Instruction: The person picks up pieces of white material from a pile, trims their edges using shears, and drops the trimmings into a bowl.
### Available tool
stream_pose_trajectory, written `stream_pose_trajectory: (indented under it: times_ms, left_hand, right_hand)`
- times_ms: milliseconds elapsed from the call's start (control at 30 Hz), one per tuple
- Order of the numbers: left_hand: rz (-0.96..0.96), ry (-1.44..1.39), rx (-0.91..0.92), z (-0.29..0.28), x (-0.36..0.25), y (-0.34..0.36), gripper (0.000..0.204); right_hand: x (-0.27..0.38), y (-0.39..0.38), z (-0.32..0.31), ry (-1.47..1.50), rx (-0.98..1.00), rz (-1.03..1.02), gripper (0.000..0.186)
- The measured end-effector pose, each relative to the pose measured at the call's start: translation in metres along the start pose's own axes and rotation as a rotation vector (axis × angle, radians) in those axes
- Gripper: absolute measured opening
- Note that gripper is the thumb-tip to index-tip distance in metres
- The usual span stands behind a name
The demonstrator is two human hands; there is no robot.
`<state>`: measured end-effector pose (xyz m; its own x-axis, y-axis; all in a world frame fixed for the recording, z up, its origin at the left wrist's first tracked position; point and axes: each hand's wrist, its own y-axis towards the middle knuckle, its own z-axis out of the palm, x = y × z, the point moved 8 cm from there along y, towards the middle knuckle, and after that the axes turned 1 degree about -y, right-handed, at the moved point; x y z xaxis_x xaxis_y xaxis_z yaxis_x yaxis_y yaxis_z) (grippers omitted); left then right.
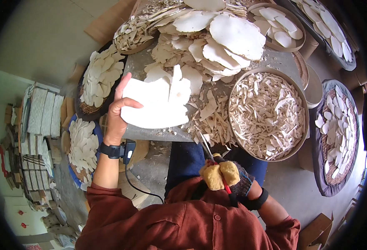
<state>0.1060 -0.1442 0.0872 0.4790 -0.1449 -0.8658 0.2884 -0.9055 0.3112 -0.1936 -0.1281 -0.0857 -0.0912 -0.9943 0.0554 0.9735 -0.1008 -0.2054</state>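
Note:
My left hand (pixel 120 109) grips the left edge of a broad, thin white slice (pixel 154 106), with the thumb on its upper face and the fingers mostly hidden behind. The slice is held over the near edge of the table, and its right side is jagged. In front of my body, my right hand (pixel 244 182), in a dark knitted glove, is closed round shears (pixel 207 146) with metal blades and red grips. Yellow foam pads (pixel 215 177) wrap the handles. The blades point away from me, apart from the slice.
A grey table (pixel 144 134) bears a pile of large pale slices (pixel 237 37) and loose chips (pixel 214 118). At its right a round tray (pixel 306 109) is full of broken strips. More slices lie in a back tray (pixel 302 37) and in round baskets (pixel 328 189) on both sides.

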Motion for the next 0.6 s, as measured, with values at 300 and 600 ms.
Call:
stream_pose_trajectory:
  times_ms: [300, 600]
  left_hand:
    - [0.027, -0.005, 0.059, 0.033, 0.016, -0.015, 0.01]
    - [0.06, -0.044, 0.117, 0.038, 0.043, -0.01, 0.01]
  right_hand:
    - [-0.033, 0.055, -0.026, 0.566, 0.175, 0.169, 0.028]
    - [-0.029, 0.052, -0.014, 0.223, 0.16, 0.079, 0.028]
